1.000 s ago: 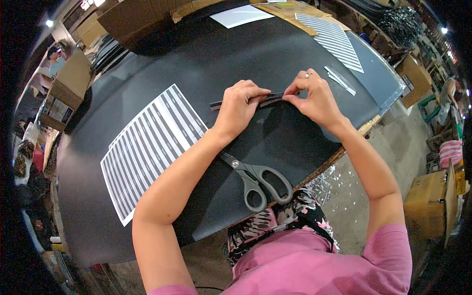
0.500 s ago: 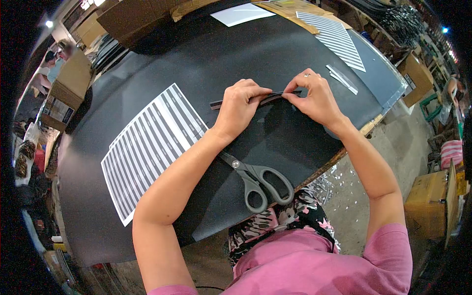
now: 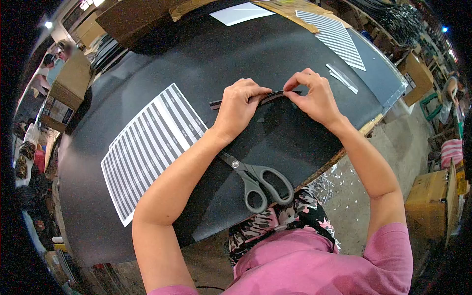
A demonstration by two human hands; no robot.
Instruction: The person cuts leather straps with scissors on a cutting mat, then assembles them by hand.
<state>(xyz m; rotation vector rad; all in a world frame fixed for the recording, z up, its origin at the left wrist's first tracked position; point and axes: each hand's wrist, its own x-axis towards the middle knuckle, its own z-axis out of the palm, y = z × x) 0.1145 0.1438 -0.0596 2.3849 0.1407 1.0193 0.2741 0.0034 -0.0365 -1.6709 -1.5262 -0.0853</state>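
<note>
Black tabletop (image 3: 300, 147) spreads before you; your left hand (image 3: 240, 104) and right hand (image 3: 315, 96) pinch a dark strip (image 3: 272, 97); scissors (image 3: 249, 172) lie nearer you.

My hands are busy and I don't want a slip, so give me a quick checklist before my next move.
1. Left hand pinching the strip: ok.
2. Right hand pinching it too: ok.
3. Strip's layers lined up: cannot tell, too small to see.
4. Scissors well back from the table edge: not ok, they appear to reach it.
5. Blades closed: cannot tell, the left forearm hides most of them.
6. Near striped sheet clear of both hands: ok.
</note>
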